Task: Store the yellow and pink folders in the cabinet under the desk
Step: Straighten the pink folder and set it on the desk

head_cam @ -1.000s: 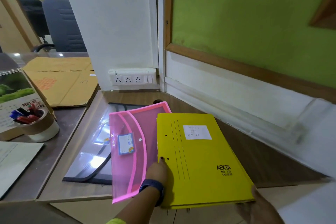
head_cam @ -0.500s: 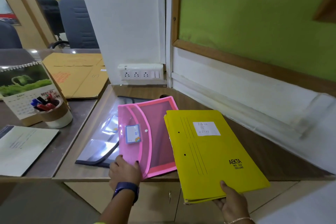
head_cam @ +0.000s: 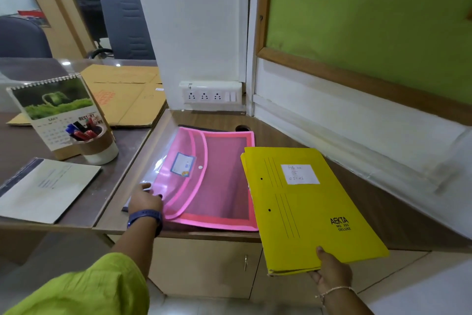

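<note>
Head view: cabinet (head_cam: 204,266) doors closed, contents unseen. Right hand (head_cam: 332,272) grips yellow folder (head_cam: 306,207); left hand (head_cam: 145,199) lies unclenched on pink folder (head_cam: 217,181). Cup (head_cam: 98,146) holds pens (head_cam: 80,132).

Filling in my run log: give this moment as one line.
left hand: on pink plastic folder | right hand: holds yellow card folder | cabinet door: shut

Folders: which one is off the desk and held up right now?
The yellow folder, gripped at its near edge by the right hand. The pink folder lies flat on the desk, the left hand at its corner.
</note>
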A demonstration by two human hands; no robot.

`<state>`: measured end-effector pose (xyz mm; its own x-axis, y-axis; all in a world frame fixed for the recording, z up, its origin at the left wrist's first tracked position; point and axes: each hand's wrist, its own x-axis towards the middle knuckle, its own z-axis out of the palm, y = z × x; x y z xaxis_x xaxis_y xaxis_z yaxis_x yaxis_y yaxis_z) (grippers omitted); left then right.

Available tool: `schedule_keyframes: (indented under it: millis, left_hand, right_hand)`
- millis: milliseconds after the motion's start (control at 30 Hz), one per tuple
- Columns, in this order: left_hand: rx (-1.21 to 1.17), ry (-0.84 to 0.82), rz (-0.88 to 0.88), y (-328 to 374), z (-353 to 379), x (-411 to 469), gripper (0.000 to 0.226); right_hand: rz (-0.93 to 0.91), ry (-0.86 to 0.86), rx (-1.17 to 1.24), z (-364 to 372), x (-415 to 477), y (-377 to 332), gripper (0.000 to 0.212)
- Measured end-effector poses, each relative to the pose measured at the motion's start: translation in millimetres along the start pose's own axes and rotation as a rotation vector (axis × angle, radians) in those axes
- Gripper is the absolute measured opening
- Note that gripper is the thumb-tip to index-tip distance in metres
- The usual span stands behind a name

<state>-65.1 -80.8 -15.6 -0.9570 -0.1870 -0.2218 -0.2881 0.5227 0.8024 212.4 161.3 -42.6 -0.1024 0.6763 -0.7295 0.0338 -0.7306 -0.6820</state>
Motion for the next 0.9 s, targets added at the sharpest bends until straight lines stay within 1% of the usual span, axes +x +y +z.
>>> schedule_keyframes:
  millis: [133, 167, 233, 300, 333, 367, 433, 500, 533, 600, 633, 667, 700, 767, 833, 900]
  left_hand:
    - [0.127, -0.019, -0.041, -12, 2, 24, 0.042]
    - [0.175, -0.027, -0.060, -14, 2, 28, 0.044]
    - [0.262, -0.022, -0.075, -16, 3, 36, 0.047]
    - [0.324, -0.003, -0.040, -15, 2, 43, 0.051]
    - [0.345, -0.001, -0.017, -14, 1, 46, 0.055]
    - [0.365, -0.009, 0.006, -12, 1, 48, 0.061]
    - [0.396, -0.047, 0.047, -6, 2, 57, 0.073]
    - [0.434, -0.093, 0.068, -1, 3, 65, 0.085]
    - [0.454, -0.113, 0.072, 1, 3, 69, 0.090]
    - [0.466, -0.141, 0.071, 5, 3, 76, 0.096]
    - [0.460, -0.151, 0.060, 8, 3, 81, 0.098]
    - [0.452, -0.163, 0.039, 10, 2, 86, 0.100]
    - [0.446, -0.183, 0.017, 13, 2, 87, 0.104]
    - [0.456, -0.215, -0.033, 19, 2, 92, 0.109]
    - [0.506, -0.240, -0.059, 25, 3, 98, 0.110]
    - [0.562, -0.274, -0.081, 29, 4, 105, 0.114]
  right_hand:
    - [0.047, 0.027, -0.019, 2, 3, 0, 0.051]
    - [0.043, 0.057, -0.032, 2, 4, 0, 0.059]
    - [-0.002, 0.200, -0.107, 4, 6, -4, 0.084]
    - [-0.095, 0.343, -0.279, 6, 1, -11, 0.108]
    - [-0.155, 0.374, -0.373, 8, -2, -14, 0.115]
    - [-0.233, 0.387, -0.472, 11, -5, -15, 0.119]
    - [-0.442, 0.397, -0.692, 21, -6, -12, 0.117]
    - [-0.680, 0.328, -0.902, 38, -9, -6, 0.109]
    - [-0.793, 0.239, -0.999, 49, -12, -2, 0.102]
    - [-0.958, -0.034, -1.187, 76, -17, 8, 0.085]
    - [-1.001, -0.162, -1.317, 93, -18, 13, 0.077]
    - [-1.032, -0.252, -1.446, 112, -19, 18, 0.070]
    - [-1.051, -0.300, -1.548, 126, -21, 21, 0.065]
    - [-1.057, -0.367, -1.647, 158, -21, 23, 0.056]
    - [-1.050, -0.393, -1.744, 187, -20, 25, 0.055]
    - [-1.034, -0.351, -1.855, 207, -18, 27, 0.055]
